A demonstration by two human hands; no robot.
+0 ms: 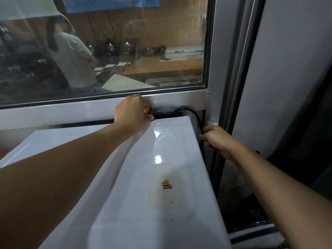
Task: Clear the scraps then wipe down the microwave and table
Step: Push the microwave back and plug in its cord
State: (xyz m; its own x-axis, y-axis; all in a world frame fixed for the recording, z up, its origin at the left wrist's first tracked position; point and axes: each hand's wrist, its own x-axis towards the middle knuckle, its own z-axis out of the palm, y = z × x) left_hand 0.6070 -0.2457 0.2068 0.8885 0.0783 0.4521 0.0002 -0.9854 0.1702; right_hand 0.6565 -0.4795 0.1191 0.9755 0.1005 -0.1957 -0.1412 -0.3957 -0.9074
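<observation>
Flanking microwave [154, 177], hands [132, 112] gripping its cord [196, 117]

both forearms bare, no sleeves, rings or watch visible.

No wording is reading clearly anywhere. A blue notice [111, 3] is hanging on the far window with print too blurred to read, and a small coloured sticker [166, 184] is sitting on the microwave [179, 221] top, illegible.
</observation>
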